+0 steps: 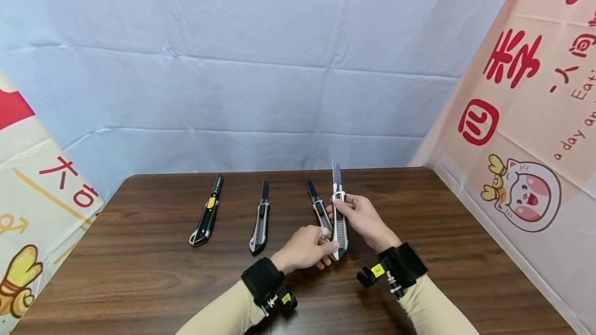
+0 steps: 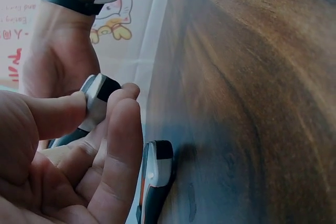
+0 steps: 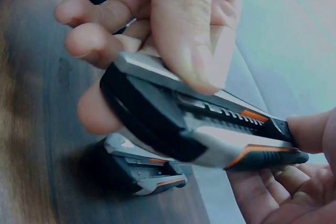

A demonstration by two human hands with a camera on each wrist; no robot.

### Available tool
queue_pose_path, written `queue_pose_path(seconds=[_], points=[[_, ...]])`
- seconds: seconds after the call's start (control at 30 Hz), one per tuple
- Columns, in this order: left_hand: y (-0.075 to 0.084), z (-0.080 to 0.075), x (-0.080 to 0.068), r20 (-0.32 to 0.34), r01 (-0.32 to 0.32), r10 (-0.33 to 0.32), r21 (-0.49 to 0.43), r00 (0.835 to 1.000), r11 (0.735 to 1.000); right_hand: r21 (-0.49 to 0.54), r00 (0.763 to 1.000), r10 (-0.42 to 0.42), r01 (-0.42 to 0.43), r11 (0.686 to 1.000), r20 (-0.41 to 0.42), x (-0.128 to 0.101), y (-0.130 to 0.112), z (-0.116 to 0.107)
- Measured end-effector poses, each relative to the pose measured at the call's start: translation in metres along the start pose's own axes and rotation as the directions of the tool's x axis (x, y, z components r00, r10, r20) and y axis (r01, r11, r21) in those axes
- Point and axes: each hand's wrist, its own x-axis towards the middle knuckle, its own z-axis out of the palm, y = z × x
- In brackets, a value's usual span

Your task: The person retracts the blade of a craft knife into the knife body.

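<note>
A snap-off utility knife with a grey-and-black handle is held upright in the head view, blade at the far end. My left hand pinches its near end between thumb and fingers. Higher up the handle, my right hand grips it, with the thumb on its face. Orange trim shows on the knife in the right wrist view. Just left of it, a similar knife lies on the table, its lower part hidden behind my left hand.
The brown wooden table also bears a grey-and-black knife in the middle and a black knife with a yellow slider farther left. A pale cloth hangs behind; printed cloths flank both sides.
</note>
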Motion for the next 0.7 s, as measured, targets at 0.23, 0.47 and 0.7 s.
queue_pose_path(seconds=[0.23, 0.47, 0.7], points=[[0.0045, -0.0018, -0.0019, -0.019, -0.033, 0.032, -0.053, 0.999, 0.998, 0.024, 0.999, -0.002, 0.003, 1.0, -0.033, -0.0002, -0.0026, -0.0001], [0.0055, 0.0002, -0.0017, -0.037, -0.049, 0.048, -0.02, 0.998, 0.999, 0.041, 0.998, 0.058, -0.057, 0.998, -0.033, -0.0035, 0.0035, 0.0012], [0.0021, 0.0036, 0.001, -0.023, -0.013, 0.012, -0.052, 1.0, 0.999, 0.02, 0.999, -0.003, 0.004, 1.0, -0.045, -0.0056, 0.0033, 0.0047]])
